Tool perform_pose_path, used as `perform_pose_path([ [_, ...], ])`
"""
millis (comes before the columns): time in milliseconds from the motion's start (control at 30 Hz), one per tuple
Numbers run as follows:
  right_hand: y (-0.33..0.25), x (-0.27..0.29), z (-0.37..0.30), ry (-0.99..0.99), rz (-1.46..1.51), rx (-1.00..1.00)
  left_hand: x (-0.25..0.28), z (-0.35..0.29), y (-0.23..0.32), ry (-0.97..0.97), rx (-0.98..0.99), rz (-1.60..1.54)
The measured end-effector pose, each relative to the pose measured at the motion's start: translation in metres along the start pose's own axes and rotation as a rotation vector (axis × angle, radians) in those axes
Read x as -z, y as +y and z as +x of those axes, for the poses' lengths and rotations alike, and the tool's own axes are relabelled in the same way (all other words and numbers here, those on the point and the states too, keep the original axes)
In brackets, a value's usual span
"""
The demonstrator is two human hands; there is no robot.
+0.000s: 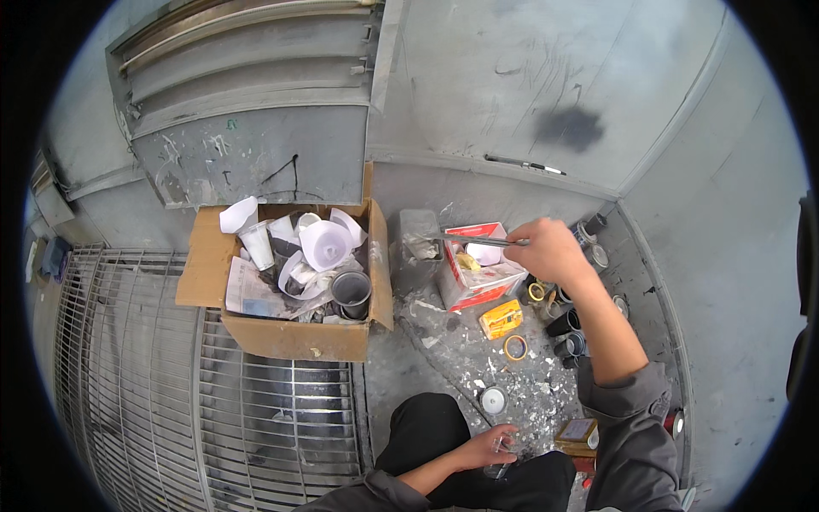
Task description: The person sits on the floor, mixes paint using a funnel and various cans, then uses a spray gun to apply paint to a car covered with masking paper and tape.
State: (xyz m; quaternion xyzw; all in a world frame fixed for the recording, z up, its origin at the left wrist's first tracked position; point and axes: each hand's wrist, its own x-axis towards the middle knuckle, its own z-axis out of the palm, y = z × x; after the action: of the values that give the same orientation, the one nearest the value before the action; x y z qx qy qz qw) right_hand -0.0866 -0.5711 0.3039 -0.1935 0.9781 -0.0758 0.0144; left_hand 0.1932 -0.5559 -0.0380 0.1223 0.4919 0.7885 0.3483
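My right hand is stretched out ahead, its fingers closed on a long thin metal tool that points left. I cannot make out the tool's exact kind. It passes over a red-and-white box, which holds a white piece and a crumpled yellow one. The tool's far tip is close to a grey translucent container with pale material in it. Low down, near my knees, my left hand is wrapped round a small clear cup, partly hidden by the fingers.
At the left stands a cardboard box full of used cups and paper, beside a metal floor grating. A yellow packet, a tape roll and a round white lid lie on the speckled floor. Dark cups line the right wall.
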Motion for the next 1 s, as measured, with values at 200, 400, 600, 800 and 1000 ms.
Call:
perform_pose_path([
  [200, 0.009, -0.066, 0.044, -0.041, 0.005, -0.042, -0.001, -0.004, 0.005, 0.005, 0.025, -0.019],
  [400, -0.014, -0.146, 0.099, -0.175, 0.011, -0.127, -0.014, -0.009, -0.008, 0.028, -0.062, 0.001],
  [600, -0.011, -0.206, 0.127, -0.253, 0.038, -0.214, -0.034, -0.004, -0.027, 0.005, -0.137, 0.090],
  [800, 0.033, -0.156, -0.004, -0.030, 0.406, -0.171, -0.013, -0.002, 0.003, -0.006, 0.004, 0.157],
  [1000, 0.178, -0.125, -0.379, 0.110, 0.417, -0.590, 0.014, 0.049, 0.008, 0.002, 0.265, -0.176],
])
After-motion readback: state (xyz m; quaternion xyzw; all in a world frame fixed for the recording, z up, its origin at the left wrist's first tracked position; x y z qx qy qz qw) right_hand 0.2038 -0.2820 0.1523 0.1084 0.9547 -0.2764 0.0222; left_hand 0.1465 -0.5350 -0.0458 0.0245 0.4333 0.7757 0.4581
